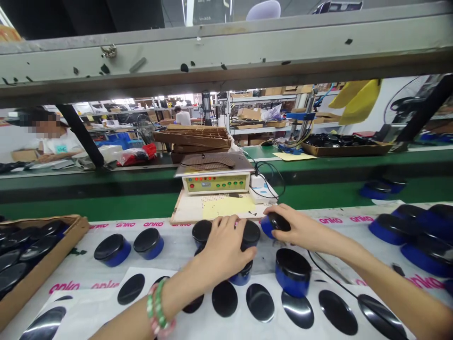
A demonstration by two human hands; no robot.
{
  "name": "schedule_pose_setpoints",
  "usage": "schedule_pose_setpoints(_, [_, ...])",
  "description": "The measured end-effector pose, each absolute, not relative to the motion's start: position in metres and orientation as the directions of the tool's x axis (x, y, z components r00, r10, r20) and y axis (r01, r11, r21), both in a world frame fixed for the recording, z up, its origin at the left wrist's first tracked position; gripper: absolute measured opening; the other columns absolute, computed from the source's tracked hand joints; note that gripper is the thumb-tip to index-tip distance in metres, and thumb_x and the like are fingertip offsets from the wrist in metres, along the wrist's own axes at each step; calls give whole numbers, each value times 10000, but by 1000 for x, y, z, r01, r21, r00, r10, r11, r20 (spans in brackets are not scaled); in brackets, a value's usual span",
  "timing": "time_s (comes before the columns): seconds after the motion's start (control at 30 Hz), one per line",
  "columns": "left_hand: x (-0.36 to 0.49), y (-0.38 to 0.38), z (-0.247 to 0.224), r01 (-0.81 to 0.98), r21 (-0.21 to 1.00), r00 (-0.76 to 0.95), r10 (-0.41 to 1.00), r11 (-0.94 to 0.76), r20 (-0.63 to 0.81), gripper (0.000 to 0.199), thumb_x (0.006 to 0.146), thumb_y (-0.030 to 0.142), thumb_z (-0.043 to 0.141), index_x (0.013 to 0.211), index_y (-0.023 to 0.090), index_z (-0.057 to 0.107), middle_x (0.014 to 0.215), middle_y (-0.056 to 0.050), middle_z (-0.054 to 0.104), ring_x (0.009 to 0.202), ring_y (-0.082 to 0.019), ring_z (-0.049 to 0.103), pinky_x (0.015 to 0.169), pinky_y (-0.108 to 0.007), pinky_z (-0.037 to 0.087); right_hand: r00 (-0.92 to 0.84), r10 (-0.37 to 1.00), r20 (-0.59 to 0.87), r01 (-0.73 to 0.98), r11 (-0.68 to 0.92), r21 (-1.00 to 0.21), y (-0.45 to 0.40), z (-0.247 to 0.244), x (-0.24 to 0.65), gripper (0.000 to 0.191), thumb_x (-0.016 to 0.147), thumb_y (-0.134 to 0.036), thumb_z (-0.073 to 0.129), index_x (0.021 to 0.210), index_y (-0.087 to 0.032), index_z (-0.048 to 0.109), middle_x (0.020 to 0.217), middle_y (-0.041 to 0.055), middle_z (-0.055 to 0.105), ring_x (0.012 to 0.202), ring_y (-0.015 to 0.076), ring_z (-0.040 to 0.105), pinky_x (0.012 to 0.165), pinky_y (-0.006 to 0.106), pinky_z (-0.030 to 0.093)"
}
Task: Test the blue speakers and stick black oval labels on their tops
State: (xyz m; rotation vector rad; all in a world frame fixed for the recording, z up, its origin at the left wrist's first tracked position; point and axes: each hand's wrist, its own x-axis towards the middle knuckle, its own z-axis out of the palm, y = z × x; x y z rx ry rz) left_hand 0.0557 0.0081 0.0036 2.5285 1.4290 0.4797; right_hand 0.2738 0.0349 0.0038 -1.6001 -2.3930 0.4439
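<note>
My right hand is closed around a round blue piece with a glossy black top, which it holds tilted near the board's front edge. My left hand, with a beaded bracelet on its wrist, lies palm down with fingers spread over a cluster of similar round pieces, partly hiding them. Another black-topped blue piece stands between the two forearms. Flat black discs lie in a row on white sheets nearest me.
An open carton of black round pieces stands at left; two pieces sit beside it. More blue pieces crowd the right. Ahead are a control box with cables, a green conveyor and an overhead beam. A person sits far left.
</note>
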Motion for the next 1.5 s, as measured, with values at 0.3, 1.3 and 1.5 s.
schedule_pose_setpoints(0.3, [73, 34, 14, 629, 524, 508, 814, -574, 281, 508, 737, 284, 616, 1224, 175, 526, 1167, -96, 594, 1071, -247, 605, 936, -346, 481, -364, 931, 35, 798, 331, -503, 22, 7, 286, 533, 825, -464, 559, 1291, -205, 549, 1294, 131, 584, 1173, 312, 556, 998, 447, 432])
schedule_pose_setpoints(1.3, [-59, -74, 6, 908, 219, 156, 773, -357, 615, 667, 844, 348, 648, 1390, 201, 292, 1122, -98, 562, 1027, -265, 559, 890, -408, 491, -646, 740, 188, 285, 463, -839, -6, 36, 128, 484, 856, -518, 553, 1238, -246, 430, 1256, 97, 549, 1160, 253, 547, 944, 399, 482])
schedule_pose_setpoints(1.5, [-165, -84, -42, 936, 347, -225, 861, 61, 456, 449, 895, 451, 496, 1270, 217, 419, 1187, -108, 533, 1082, -285, 581, 905, -454, 502, -595, 803, -23, 766, 558, -319, 20, 12, 158, 567, 900, -492, 468, 1386, -211, 391, 1363, 166, 454, 1164, 356, 528, 946, 519, 438])
